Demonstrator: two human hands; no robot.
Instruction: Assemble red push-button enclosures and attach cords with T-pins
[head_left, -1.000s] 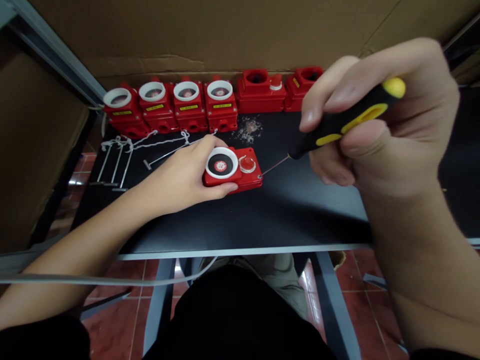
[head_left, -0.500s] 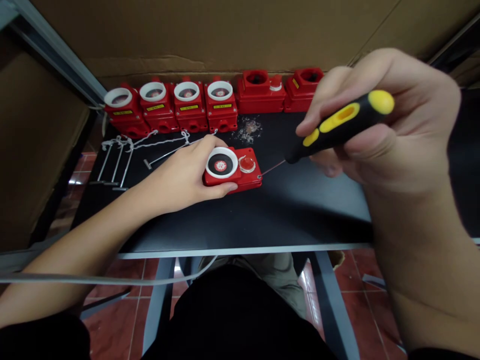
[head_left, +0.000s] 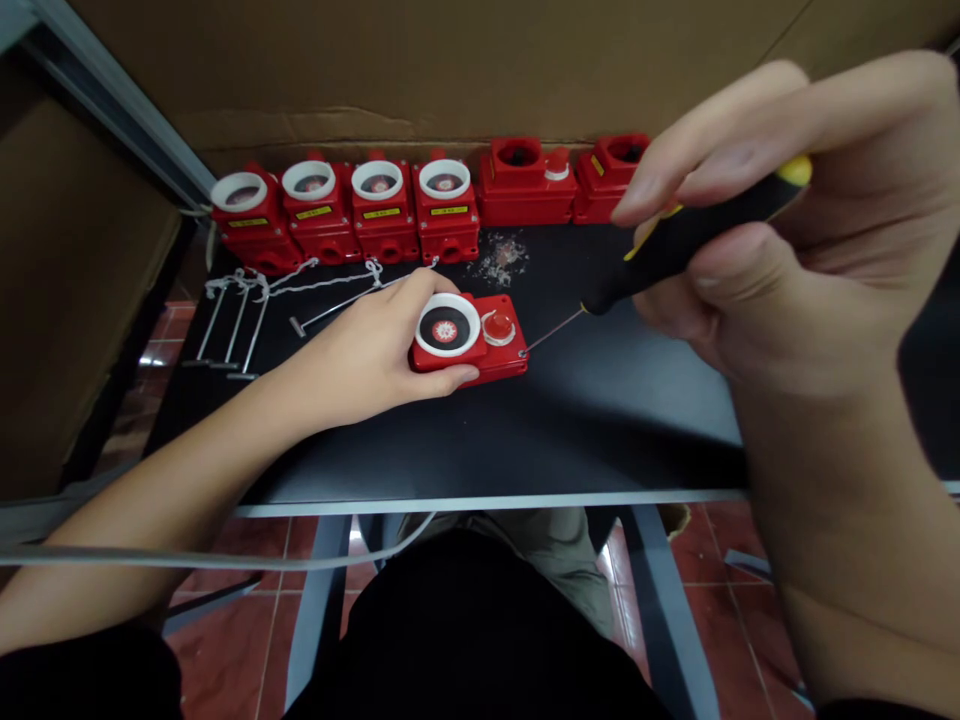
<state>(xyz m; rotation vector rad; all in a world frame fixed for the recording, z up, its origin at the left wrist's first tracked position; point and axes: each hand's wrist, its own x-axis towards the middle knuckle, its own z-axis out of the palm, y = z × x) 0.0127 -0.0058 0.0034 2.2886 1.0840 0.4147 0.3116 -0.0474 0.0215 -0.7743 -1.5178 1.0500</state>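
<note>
On the black tabletop lies a red alarm box (head_left: 504, 364) with a white ring around a dark round window and a red knob beside it. My left hand (head_left: 390, 350) grips its left end, thumb along the near side and fingers around the back. My right hand (head_left: 795, 220) holds a black and yellow screwdriver (head_left: 675, 250) between thumb and fingers. The slanted shaft reaches a screw (head_left: 523, 353) at the box's near right corner, and the tip appears to touch it.
Several similar red boxes with white rings (head_left: 382, 210) line the back, beside red boxes with open round holes (head_left: 525, 190). Small metal hammers (head_left: 255, 330) on white cords lie at left. Pale crumbs (head_left: 504, 260) are scattered behind the held box. Cardboard (head_left: 450, 70) stands behind.
The screwdriver handle has turned in my right hand, and my fingers have shifted and opened somewhat around it. My left hand and the box are nearly unchanged.
</note>
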